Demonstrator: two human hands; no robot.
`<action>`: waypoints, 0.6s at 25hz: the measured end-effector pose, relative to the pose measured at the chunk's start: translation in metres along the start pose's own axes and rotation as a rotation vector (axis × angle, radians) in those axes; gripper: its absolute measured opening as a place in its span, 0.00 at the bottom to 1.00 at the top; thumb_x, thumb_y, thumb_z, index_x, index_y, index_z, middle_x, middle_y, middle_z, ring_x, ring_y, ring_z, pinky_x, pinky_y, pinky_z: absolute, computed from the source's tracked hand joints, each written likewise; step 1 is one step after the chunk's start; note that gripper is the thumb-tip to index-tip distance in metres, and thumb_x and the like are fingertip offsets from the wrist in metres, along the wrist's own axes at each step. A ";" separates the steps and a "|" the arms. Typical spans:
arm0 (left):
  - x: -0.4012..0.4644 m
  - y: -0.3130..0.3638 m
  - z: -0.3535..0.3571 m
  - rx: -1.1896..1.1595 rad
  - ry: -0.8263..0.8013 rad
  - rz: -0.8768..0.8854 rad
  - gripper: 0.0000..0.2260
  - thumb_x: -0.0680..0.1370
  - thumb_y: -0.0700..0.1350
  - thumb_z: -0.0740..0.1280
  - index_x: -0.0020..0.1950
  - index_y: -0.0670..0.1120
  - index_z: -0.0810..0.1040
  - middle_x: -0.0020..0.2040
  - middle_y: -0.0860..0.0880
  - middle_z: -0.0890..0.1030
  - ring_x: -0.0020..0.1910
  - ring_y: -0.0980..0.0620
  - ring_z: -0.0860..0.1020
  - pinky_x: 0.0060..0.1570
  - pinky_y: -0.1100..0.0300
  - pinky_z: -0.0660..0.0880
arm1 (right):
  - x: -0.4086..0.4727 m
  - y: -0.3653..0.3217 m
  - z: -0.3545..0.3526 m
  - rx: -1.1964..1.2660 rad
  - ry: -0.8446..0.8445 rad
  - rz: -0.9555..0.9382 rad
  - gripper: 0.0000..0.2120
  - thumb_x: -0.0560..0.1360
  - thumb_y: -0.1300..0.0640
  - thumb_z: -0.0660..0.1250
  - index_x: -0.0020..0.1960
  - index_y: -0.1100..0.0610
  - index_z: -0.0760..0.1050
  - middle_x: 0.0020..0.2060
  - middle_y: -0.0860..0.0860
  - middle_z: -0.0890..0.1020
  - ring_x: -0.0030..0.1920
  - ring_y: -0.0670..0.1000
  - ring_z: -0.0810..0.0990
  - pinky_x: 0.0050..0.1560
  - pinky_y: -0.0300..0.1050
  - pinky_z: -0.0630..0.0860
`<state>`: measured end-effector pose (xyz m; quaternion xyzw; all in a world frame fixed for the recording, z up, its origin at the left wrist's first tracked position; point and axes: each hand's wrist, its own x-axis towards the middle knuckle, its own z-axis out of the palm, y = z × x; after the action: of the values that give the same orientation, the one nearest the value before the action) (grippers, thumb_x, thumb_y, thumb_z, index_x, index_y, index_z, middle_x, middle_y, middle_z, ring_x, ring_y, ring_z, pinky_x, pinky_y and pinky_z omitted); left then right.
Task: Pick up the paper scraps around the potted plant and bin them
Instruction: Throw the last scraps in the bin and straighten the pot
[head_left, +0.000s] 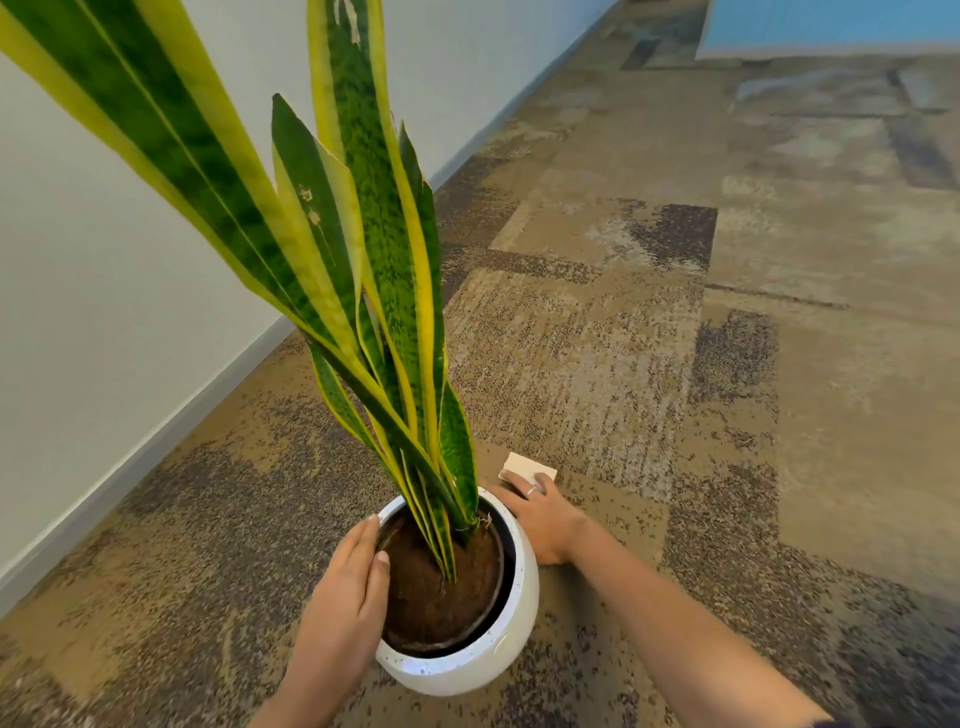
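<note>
Cream-coloured paper scrap (529, 468) lay flat on the carpet (675, 364), just beyond the white pot (511, 618) on its far-right side, touching or nearly touching the pot's base. Right hand (537, 519) reached past the pot rim w/ fingers stretched out flat, tips resting on the scrap's near edge; nothing pinched yet. A ring showed on one finger. Left hand (350, 582) lay flat-fingered against the pot's left rim, thumb over the edge toward the soil (441, 592), prob. steadying it; holding nothing.

Snake plant (363, 291) rose from the pot, leaves leaning toward the wall (104, 260) left of the pot. No other scraps visible round the pot; back side was hidden by leaves & pot body. No bin in view.

Step in hand, by my read: first pickup, contact made but no grip. Next move called for curling fingers + thumb to nip the scrap's edge, since thin paper flat on carpet gives little to catch; sliding it clear of the pot first might help. Then find the bin, check behind the pot.
</note>
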<state>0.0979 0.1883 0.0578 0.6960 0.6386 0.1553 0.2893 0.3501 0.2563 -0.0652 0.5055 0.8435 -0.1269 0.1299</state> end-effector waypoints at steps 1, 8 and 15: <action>0.000 0.000 0.001 0.002 0.000 0.002 0.23 0.82 0.52 0.51 0.77 0.51 0.57 0.77 0.55 0.59 0.75 0.56 0.57 0.73 0.58 0.56 | -0.005 0.003 0.005 -0.015 0.007 0.007 0.29 0.78 0.39 0.52 0.76 0.42 0.50 0.78 0.49 0.44 0.77 0.60 0.42 0.71 0.69 0.47; -0.002 0.001 0.001 -0.023 0.012 -0.002 0.22 0.82 0.50 0.52 0.77 0.50 0.57 0.77 0.55 0.59 0.76 0.57 0.56 0.74 0.59 0.54 | -0.025 0.018 0.009 0.108 0.166 0.388 0.26 0.80 0.61 0.56 0.76 0.47 0.55 0.75 0.66 0.53 0.69 0.66 0.64 0.67 0.59 0.68; -0.001 0.000 -0.002 -0.024 -0.013 0.022 0.22 0.83 0.48 0.52 0.77 0.48 0.57 0.77 0.54 0.58 0.76 0.56 0.56 0.72 0.61 0.52 | -0.046 0.003 0.001 0.165 0.202 0.571 0.28 0.75 0.73 0.59 0.73 0.63 0.58 0.57 0.61 0.78 0.54 0.58 0.80 0.53 0.51 0.80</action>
<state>0.0965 0.1874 0.0597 0.7004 0.6272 0.1615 0.2999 0.3743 0.2196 -0.0504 0.7407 0.6631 -0.1027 0.0344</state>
